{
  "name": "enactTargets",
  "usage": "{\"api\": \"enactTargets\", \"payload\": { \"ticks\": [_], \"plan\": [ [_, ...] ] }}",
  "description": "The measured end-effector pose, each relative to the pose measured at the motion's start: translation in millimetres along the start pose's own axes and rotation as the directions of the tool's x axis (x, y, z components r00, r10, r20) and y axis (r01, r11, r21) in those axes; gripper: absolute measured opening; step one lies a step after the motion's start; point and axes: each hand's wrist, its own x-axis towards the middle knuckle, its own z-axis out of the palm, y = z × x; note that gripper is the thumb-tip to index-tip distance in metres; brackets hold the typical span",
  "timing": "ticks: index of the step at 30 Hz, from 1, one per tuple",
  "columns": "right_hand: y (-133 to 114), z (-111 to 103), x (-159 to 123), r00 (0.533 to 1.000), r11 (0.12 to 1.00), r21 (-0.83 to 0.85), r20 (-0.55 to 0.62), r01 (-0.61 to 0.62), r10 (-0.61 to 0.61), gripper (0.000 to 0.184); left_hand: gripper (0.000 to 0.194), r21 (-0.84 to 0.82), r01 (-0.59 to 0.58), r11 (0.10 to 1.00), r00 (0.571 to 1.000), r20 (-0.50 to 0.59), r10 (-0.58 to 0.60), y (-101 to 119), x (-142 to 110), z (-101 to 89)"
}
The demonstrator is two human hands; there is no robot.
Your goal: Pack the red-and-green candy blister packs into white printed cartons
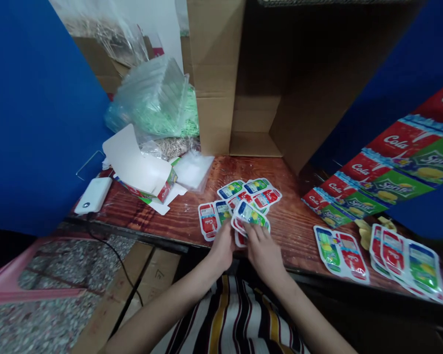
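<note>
Cardboard carton (217, 73): stood open on the table (291, 231).
Printed boxes (360, 169): at least 4 were formed and stacked, right.
Unclosed box (140, 167): 1 lay left, flap up.
Hands: close together, left hand (223, 246) and right hand (264, 250) pinching 1 small bundle (249, 214).
Loose packs (208, 221): lay unboxed around the bundle; more (341, 253) sat right, near the printed boxes.
</note>
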Motion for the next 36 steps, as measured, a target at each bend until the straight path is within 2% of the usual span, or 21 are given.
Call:
{"api": "enactTargets", "payload": {
  "ticks": [3,5,8,10,12,14,16,18,19,20,21,23,24,27,30,33,34,36],
  "plan": [
    [-17,6,-6,0.989,0.994,0.047,0.103,0.101,-0.105,0.046,0.033,-0.076,0.166,0.983,0.985,-0.025,-0.168,9,-13,-20.3],
    [-20,2,-3,0.969,0.972,0.169,0.16,0.161,-0.189,0.042,0.026,-0.081,0.219,0.972,0.973,-0.05,-0.223,17,-21,-34.5],
    [-15,-11,10,0.914,0.891,0.393,0.229,0.227,-0.334,0.045,0.023,-0.093,0.265,0.96,0.959,-0.082,-0.273,27,-28,-49.0],
    [-13,-19,19,0.883,0.842,0.482,0.249,0.244,-0.399,0.048,0.025,-0.116,0.274,0.955,0.954,-0.092,-0.285,32,-30,-52.7],
    [-13,-23,24,0.874,0.832,0.491,0.247,0.26,-0.419,0.048,0.027,-0.144,0.255,0.956,0.956,-0.108,-0.272,34,-30,-53.7],
    [-14,-26,28,0.867,0.831,0.471,0.234,0.295,-0.44,0.05,0.027,-0.152,0.204,0.967,0.966,-0.131,-0.224,33,-29,-54.5],
    [-7,-27,34,0.831,0.794,0.509,0.24,0.332,-0.501,0.052,0.029,-0.116,0.132,0.984,0.975,-0.163,-0.15,32,-28,-56.3],
    [16,-24,46,0.835,0.763,0.562,0.216,0.318,-0.507,0.046,0.034,-0.066,0.083,0.994,0.979,-0.179,-0.094,35,-27,-58.5],
    [34,-21,54,0.869,0.771,0.566,0.181,0.292,-0.461,0.038,0.036,-0.048,0.075,0.996,0.979,-0.186,-0.082,38,-28,-59.6],
    [55,-16,62,0.933,0.831,0.501,0.118,0.24,-0.341,0.036,0.037,-0.041,0.075,0.996,0.977,-0.197,-0.082,42,-28,-60.6],
    [78,-9,70,0.97,0.897,0.399,0.068,0.19,-0.235,0.04,0.038,-0.047,0.076,0.996,0.974,-0.209,-0.084,46,-28,-61.7],
    [124,7,84,0.96,0.955,0.231,0.166,0.184,-0.225,0.058,0.037,-0.092,0.067,0.993,0.967,-0.24,-0.088,57,-29,-64.7],
    [144,14,88,0.943,0.961,0.186,0.227,0.203,-0.243,0.06,0.037,-0.123,0.059,0.991,0.962,-0.257,-0.089,62,-28,-66.8],
    [176,28,94,0.917,0.958,0.088,0.277,0.273,-0.287,0.048,0.034,-0.192,0.01,0.981,0.957,-0.283,-0.065,76,-27,-76.2],
    [169,29,98,0.94,0.962,0.004,0.215,0.272,-0.266,0.04,0.039,-0.199,-0.034,0.979,0.957,-0.289,-0.025,84,-25,-87.1],
    [138,29,109,0.971,0.975,0.019,0.084,0.223,-0.224,0.041,0.043,-0.169,-0.007,0.986,0.949,-0.312,-0.047,88,-23,-95.1],
    [127,30,113,0.967,0.97,0.044,0.076,0.241,-0.243,0.041,0.042,-0.159,0.007,0.987,0.945,-0.323,-0.059,89,-23,-96.8],
    [107,35,121,0.937,0.946,0.077,0.138,0.314,-0.322,0.04,0.043,-0.148,0.018,0.989,0.934,-0.352,-0.069,89,-22,-99.3]
  ]
}}
